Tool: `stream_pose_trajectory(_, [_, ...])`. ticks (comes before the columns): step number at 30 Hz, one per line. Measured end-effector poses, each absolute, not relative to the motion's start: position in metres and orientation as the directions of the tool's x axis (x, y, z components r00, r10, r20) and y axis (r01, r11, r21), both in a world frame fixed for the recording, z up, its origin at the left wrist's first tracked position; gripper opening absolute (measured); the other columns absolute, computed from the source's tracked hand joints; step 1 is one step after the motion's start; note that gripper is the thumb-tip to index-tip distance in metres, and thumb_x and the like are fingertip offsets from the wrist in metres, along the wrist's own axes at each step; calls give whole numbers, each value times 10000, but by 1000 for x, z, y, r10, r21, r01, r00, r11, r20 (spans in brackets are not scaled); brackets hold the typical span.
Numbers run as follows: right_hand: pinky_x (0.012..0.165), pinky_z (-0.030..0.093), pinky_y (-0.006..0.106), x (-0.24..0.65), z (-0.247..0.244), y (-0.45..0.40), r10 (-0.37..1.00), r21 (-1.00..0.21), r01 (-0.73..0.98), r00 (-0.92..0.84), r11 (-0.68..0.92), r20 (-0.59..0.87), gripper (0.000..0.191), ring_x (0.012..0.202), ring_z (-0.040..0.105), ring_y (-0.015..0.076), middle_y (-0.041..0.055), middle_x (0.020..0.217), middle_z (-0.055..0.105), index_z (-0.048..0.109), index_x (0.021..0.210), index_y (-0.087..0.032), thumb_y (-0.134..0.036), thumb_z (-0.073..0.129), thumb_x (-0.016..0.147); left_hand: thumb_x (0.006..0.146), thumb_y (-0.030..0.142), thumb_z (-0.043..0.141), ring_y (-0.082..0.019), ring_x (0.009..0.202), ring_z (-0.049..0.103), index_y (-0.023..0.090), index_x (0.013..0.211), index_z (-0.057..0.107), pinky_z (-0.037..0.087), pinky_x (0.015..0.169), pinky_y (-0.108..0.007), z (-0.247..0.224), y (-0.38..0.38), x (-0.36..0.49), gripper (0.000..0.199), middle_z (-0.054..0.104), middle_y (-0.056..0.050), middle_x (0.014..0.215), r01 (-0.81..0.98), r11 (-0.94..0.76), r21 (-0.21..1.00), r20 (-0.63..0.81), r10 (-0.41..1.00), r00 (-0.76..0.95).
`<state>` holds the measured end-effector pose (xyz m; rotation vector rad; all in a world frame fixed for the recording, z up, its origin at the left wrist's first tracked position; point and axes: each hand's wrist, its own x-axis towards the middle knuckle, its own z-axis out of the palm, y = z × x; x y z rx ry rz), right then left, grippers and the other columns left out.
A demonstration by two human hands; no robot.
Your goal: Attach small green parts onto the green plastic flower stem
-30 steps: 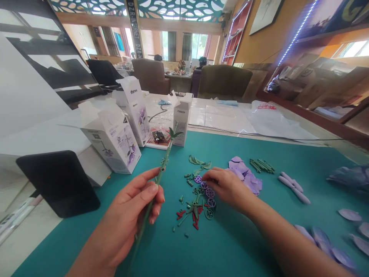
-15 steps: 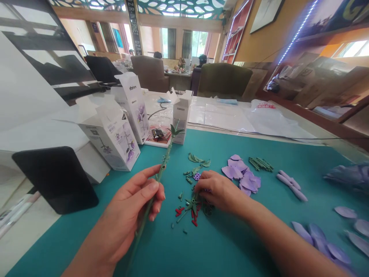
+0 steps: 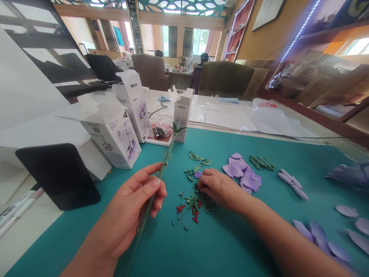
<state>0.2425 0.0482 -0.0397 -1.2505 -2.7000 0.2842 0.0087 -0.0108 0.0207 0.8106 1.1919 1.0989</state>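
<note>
The petal pile lies on a teal mat, which covers the near part of the tabletop. Well to the left of the petal pile, the left hand grasps a green stem, its thumb and fingers closed around it. The stem slants upward and away, with small leaves spreading near its tip; in this view the tip stands in front of a slim box that is left of the petal pile and beyond it.

The right hand is just left of the petal pile and slightly nearer, its fingers bent down among small parts. They hide what is under them, so I cannot tell whether they grip a piece. A purple wheel shows close by the fingertips, left of the petal pile. Green leaves lie on that same side, about level with its far edge. Red pegs and a star-shaped green piece are left of the petal pile and nearer the person.

Green rods lie just right of the petal pile, and purple sticks a bit farther right. Loose petals are to its right and nearer. Far to its left, a black tablet leans in front of two boxes printed with purple flowers.
</note>
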Motion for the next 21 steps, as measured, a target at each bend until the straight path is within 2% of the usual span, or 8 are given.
stream_pose_trajectory(5, [661, 427, 284, 242, -37, 47, 768, -233, 738, -637, 633, 69, 143, 807, 543, 190, 48, 864, 597, 634, 828, -187, -53, 592, 801, 788, 257, 643, -112, 519, 485, 231, 1172, 579, 391, 459, -222, 26, -13, 13, 391, 597, 34, 621, -220, 297, 929, -309, 951, -18])
stream_pose_trajectory(12, [643, 398, 272, 241, -33, 45, 755, -228, 727, -653, 647, 59, 102, 814, 541, 193, 48, 842, 599, 627, 785, -188, -87, 613, 788, 789, 263, 643, -108, 508, 486, 232, 1174, 575, 391, 453, -220, 26, -12, 12, 392, 597, 35, 624, -203, 303, 931, -312, 950, -17])
stream_pose_trajectory(18, [572, 321, 241, 242, -28, 43, 809, -261, 768, -573, 586, 130, 180, 639, 487, 135, 2, 715, 573, 557, 770, -181, -4, 547, 736, 793, 266, 641, -107, 515, 487, 228, 1187, 570, 393, 457, -220, 27, -13, 12, 402, 595, 35, 624, -208, 298, 931, -306, 952, -5])
stream_pose_trajectory(21, [575, 326, 233, 241, -28, 43, 799, -293, 746, -586, 598, 138, 214, 648, 493, 132, 1, 736, 580, 551, 781, -183, 21, 527, 725, 787, 259, 638, -104, 512, 482, 226, 1179, 583, 386, 457, -220, 29, -14, 14, 396, 591, 38, 620, -205, 289, 935, -301, 953, -29])
